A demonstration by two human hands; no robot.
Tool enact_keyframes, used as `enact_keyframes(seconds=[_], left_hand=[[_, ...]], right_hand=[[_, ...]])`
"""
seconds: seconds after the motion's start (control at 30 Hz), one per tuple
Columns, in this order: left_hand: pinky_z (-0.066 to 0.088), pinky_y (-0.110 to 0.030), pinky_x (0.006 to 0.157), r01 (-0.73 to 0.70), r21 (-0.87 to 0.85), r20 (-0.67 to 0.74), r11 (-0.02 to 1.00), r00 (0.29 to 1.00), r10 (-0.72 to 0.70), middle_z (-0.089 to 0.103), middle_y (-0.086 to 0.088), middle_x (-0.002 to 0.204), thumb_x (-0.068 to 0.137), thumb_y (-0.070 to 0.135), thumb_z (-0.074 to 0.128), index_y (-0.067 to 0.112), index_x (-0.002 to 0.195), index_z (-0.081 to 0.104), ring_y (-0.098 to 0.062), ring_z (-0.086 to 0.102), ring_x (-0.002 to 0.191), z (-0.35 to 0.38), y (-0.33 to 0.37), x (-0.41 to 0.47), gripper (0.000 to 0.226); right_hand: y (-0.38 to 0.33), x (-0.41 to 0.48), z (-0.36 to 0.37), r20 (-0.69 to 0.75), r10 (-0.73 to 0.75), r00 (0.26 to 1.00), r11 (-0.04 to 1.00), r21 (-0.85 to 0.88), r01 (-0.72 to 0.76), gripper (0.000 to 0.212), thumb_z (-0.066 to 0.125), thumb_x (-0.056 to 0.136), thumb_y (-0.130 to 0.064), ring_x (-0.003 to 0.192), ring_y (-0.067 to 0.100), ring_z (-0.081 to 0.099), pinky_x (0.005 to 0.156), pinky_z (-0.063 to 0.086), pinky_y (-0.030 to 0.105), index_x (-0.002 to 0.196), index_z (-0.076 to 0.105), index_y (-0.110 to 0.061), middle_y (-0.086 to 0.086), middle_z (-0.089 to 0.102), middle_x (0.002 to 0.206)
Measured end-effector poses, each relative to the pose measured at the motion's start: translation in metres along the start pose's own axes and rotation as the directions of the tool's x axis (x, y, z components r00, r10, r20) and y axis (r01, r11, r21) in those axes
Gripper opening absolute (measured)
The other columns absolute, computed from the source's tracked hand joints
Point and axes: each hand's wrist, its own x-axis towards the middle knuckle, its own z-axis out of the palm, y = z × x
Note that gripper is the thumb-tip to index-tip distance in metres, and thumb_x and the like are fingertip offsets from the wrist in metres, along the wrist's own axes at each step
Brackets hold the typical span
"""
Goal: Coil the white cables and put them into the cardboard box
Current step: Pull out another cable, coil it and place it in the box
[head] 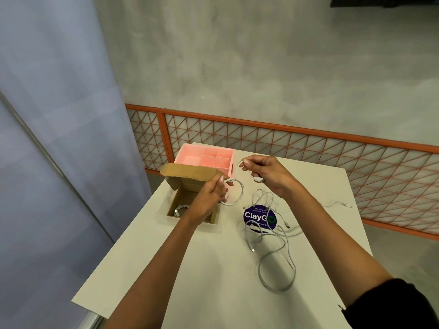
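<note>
holding a white cable (238, 194) raised, left hand (212, 194) and right hand (266, 173) pinch it.

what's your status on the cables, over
Left hand and right hand both pinch one thin white cable, partly looped. One coiled white cable inside brown cardboard box, lid flap up. Tangle of loose white cables on white table.

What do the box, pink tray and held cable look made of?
The box looks like brown cardboard, matte, with creased fold lines on its flap. The pink tray is probably moulded plastic: smooth, thin rigid dividers. The held cable seems plastic-jacketed, white, smooth, bending in a soft loop.
</note>
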Motion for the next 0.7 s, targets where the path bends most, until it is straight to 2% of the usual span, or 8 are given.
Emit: enact_keyframes(seconds=[0.1, 0.17, 0.23, 0.4, 0.47, 0.53, 0.6, 0.7], left_hand=[[0.045, -0.025, 0.085, 0.008, -0.006, 0.001, 1.0, 1.0, -0.008, 0.053, -0.007, 0.094, 0.102, 0.031, 0.029, 0.02, 0.109, 0.049, -0.015, 0.052, 0.094, 0.0, -0.002, 0.0, 0.024], [0.043, -0.022, 0.078, 0.003, -0.024, 0.002, 1.0, 1.0, -0.003, 0.045, -0.001, 0.079, 0.103, 0.031, 0.028, 0.015, 0.107, 0.05, -0.011, 0.045, 0.079, 0.001, -0.004, 0.0, 0.027], [0.042, -0.021, 0.075, -0.004, -0.045, -0.005, 0.999, 1.0, 0.004, 0.039, -0.002, 0.074, 0.103, 0.032, 0.027, 0.013, 0.105, 0.052, -0.01, 0.042, 0.073, 0.003, -0.004, 0.0, 0.031], [0.048, -0.022, 0.081, -0.01, -0.044, -0.016, 0.999, 1.0, 0.009, 0.053, -0.013, 0.099, 0.101, 0.037, 0.032, 0.026, 0.106, 0.054, -0.02, 0.051, 0.096, 0.008, 0.001, 0.001, 0.025], [0.052, -0.034, 0.086, -0.052, -0.015, -0.022, 0.999, 0.998, 0.051, 0.061, -0.01, 0.112, 0.098, 0.038, 0.043, 0.02, 0.115, 0.053, -0.024, 0.058, 0.103, 0.01, 0.002, 0.002, 0.027], [0.052, -0.04, 0.085, -0.084, 0.016, -0.037, 0.996, 0.996, 0.084, 0.063, -0.012, 0.111, 0.097, 0.033, 0.048, 0.014, 0.118, 0.052, -0.03, 0.06, 0.105, 0.012, 0.002, 0.004, 0.028], [0.052, -0.041, 0.084, -0.088, 0.028, -0.067, 0.996, 0.994, 0.09, 0.064, -0.012, 0.109, 0.098, 0.029, 0.046, 0.012, 0.116, 0.052, -0.03, 0.061, 0.103, 0.012, 0.003, 0.006, 0.025], [0.054, -0.039, 0.083, -0.089, 0.063, -0.093, 0.994, 0.991, 0.095, 0.065, -0.007, 0.107, 0.099, 0.029, 0.043, 0.016, 0.114, 0.051, -0.022, 0.063, 0.1, 0.01, 0.002, 0.007, 0.021]], right_hand=[[0.004, 0.001, -0.003, -0.027, -0.053, 0.998, 0.997, -0.054, 0.051, 0.016, 0.056, 0.094, -0.01, 0.058, 0.004, 0.054, 0.055, 0.046, 0.012, 0.1, 0.069, -0.003, 0.002, 0.066, 0.079], [0.008, 0.003, -0.001, -0.043, -0.076, 0.996, 0.997, -0.015, 0.075, 0.016, 0.054, 0.094, -0.007, 0.066, 0.007, 0.061, 0.063, 0.051, 0.013, 0.099, 0.068, -0.001, 0.007, 0.067, 0.082], [0.013, 0.006, 0.002, -0.084, -0.074, 0.994, 0.996, 0.047, 0.078, 0.015, 0.053, 0.094, -0.006, 0.07, 0.01, 0.064, 0.067, 0.054, 0.014, 0.098, 0.066, 0.0, 0.009, 0.066, 0.084], [0.021, 0.006, 0.01, -0.131, -0.019, 0.991, 0.934, 0.351, 0.064, 0.014, 0.049, 0.095, -0.002, 0.067, 0.008, 0.068, 0.068, 0.055, 0.015, 0.097, 0.062, 0.003, 0.005, 0.069, 0.075], [0.02, 0.004, 0.015, -0.117, 0.027, 0.993, 0.88, 0.474, 0.032, 0.016, 0.048, 0.096, -0.002, 0.064, 0.008, 0.068, 0.065, 0.055, 0.015, 0.091, 0.063, -0.001, 0.002, 0.071, 0.068], [0.02, 0.003, 0.02, -0.114, 0.089, 0.989, 0.84, 0.543, -0.013, 0.017, 0.049, 0.096, -0.004, 0.06, 0.005, 0.067, 0.06, 0.054, 0.015, 0.088, 0.064, -0.004, 0.0, 0.071, 0.064], [0.019, 0.002, 0.023, -0.126, 0.151, 0.981, 0.861, 0.504, -0.068, 0.015, 0.053, 0.094, -0.01, 0.061, 0.002, 0.066, 0.063, 0.051, 0.019, 0.087, 0.066, -0.01, -0.005, 0.071, 0.064], [0.019, 0.002, 0.022, -0.144, 0.178, 0.973, 0.963, 0.23, -0.142, 0.012, 0.059, 0.091, -0.023, 0.075, 0.006, 0.06, 0.074, 0.037, 0.028, 0.091, 0.071, -0.02, -0.009, 0.071, 0.079]])
